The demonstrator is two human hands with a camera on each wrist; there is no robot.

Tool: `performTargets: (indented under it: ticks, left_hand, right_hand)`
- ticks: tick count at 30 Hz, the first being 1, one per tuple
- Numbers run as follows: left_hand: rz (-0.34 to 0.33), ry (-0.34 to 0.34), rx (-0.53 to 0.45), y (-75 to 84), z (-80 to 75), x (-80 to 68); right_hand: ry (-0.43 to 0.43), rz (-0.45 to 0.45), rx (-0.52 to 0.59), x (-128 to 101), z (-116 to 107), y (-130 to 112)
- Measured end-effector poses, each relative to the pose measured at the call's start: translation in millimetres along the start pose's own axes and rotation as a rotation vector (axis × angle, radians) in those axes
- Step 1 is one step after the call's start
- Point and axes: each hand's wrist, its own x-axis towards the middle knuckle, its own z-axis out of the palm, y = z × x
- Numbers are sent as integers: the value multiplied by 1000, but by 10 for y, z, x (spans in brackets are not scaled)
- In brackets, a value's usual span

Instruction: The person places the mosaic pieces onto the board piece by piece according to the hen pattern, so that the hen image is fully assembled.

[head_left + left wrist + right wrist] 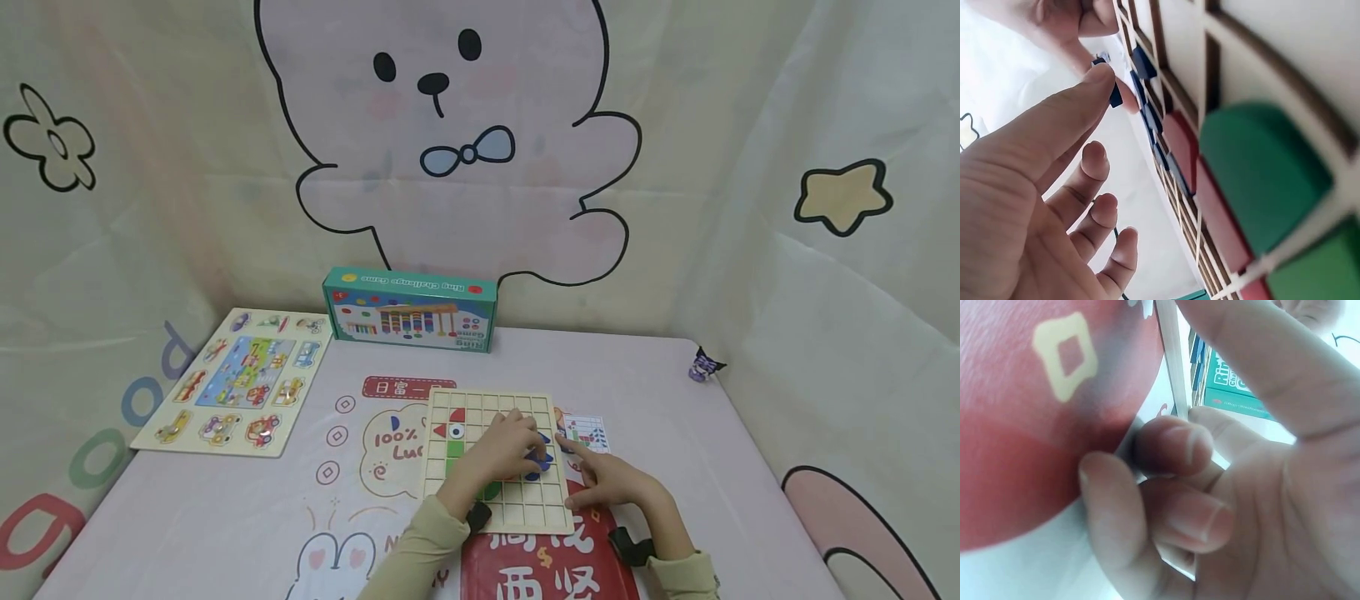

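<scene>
My left hand (506, 450) is over the right half of a gridded wooden board (534, 518). In the left wrist view, its thumb and forefinger pinch a small dark blue block (1115, 97), while the other fingers are loosely bent. Beyond it, more blue blocks (1143, 63), red blocks (1180, 147) and a rounded green block (1260, 169) sit in the grid. On the board's left part are a green square (455, 450) and an eye piece (455, 431). My right hand (611, 481) touches the board's right edge, forefinger and thumb spread apart, other fingers bent.
A green game box (412, 310) stands at the back, beside a picture puzzle board (217, 433) on the left. A small pattern card (587, 432) lies partly under the gridded board. At the far right corner is a purple wrapped item (703, 367).
</scene>
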Motion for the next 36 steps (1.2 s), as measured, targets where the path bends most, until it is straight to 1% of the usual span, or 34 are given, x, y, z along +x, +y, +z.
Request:
performTargets:
  ticks: [3, 10, 14, 18, 23, 27, 31, 36]
  left_hand:
    - [-4, -4, 8, 21, 44, 24]
    - [16, 3, 44, 67, 121, 62]
    - [10, 6, 44, 79, 118, 51]
    - [4, 2, 41, 78, 115, 45]
    - [16, -12, 24, 83, 109, 45]
    - [23, 2, 33, 86, 97, 30]
    - [10, 15, 56, 76, 95, 9]
    - [-4, 14, 70, 70, 100, 3]
  right_hand:
    - [-2, -1, -3, 8, -3, 5]
    - [-15, -20, 8, 10, -10, 17]
    - [-13, -17, 17, 13, -7, 22]
    - [-11, -17, 2, 17, -8, 18]
    - [-14, -18, -7, 19, -17, 9]
    - [-12, -24, -3, 21, -17, 9]
    - [-15, -27, 11, 21, -13, 13]
    - [-13, -25, 16, 21, -13, 8]
